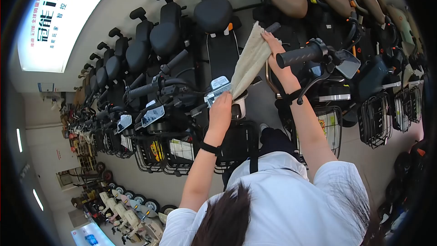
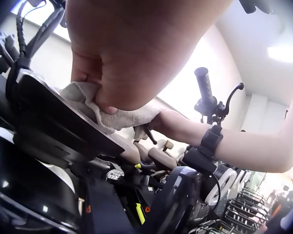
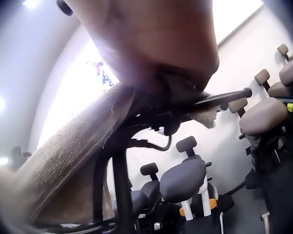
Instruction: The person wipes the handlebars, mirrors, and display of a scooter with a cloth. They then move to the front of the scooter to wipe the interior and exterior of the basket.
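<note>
A beige cloth (image 1: 251,59) stretches between both hands over the handlebar of a parked electric scooter. Low on the cloth, my left hand (image 1: 221,111) pinches its end beside the scooter's display panel (image 1: 218,92). In the left wrist view the cloth (image 2: 90,97) bunches under the curled fingers, against the panel's dark edge. Farther up, my right hand (image 1: 276,53) grips the cloth's other end near the handlebar grip (image 1: 273,28). The right wrist view shows the cloth (image 3: 83,141) draped below that hand, with the brake lever (image 3: 219,101) sticking out beside it.
Another scooter's handlebar grip (image 1: 298,57) and mirror (image 1: 349,65) stand close to the right forearm. To the left, more handlebars (image 1: 145,90) crowd in. Wire baskets (image 1: 238,143) line the near side, and a row of seats (image 1: 213,11) runs along the far side.
</note>
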A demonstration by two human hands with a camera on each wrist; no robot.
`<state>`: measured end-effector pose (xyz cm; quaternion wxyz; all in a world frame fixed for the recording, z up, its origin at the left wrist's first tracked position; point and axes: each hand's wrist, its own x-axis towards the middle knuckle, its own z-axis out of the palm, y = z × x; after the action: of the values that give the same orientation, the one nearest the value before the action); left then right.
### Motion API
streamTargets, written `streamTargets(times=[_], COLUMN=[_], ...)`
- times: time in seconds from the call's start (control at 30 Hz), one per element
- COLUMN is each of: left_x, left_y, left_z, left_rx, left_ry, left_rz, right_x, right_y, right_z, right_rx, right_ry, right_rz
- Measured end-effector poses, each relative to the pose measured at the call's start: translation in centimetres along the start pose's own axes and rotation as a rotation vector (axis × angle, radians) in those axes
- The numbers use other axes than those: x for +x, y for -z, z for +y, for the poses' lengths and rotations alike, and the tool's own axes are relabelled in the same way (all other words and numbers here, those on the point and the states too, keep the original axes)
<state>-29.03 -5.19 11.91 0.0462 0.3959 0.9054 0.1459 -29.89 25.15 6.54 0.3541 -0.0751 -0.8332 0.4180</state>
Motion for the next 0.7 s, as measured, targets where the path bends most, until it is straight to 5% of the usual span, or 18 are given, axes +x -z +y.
streamTargets(times=[0.2,0.37,0.43,0.5,0.7], left_x=[-3.8,-6.7,-7.0,-7.0,-6.4], left_y=[1.2,1.5,1.7,2.0,2.4], left_z=[-3.9,-5.4,-5.1,-4.9,-3.6], left_rx=[0.126,0.152,0.17,0.161,0.007], left_ry=[0.095,0.254,0.19,0.23,0.217], left_rz=[0.171,0.122,0.2,0.253,0.336], right_x=[-1.4,-2.7,-4.8,-5.4,-2.2], right_y=[-5.1,-10.4,-13.8,-15.6,-12.8], right_z=[-6.5,-7.2,-6.2,-6.1,-8.1], right_rx=[-0.377,-0.581,-0.681,-0.703,-0.501], right_ry=[0.147,0.262,0.124,0.126,-0.115], right_rz=[-0.18,-0.253,-0.45,-0.458,-0.729])
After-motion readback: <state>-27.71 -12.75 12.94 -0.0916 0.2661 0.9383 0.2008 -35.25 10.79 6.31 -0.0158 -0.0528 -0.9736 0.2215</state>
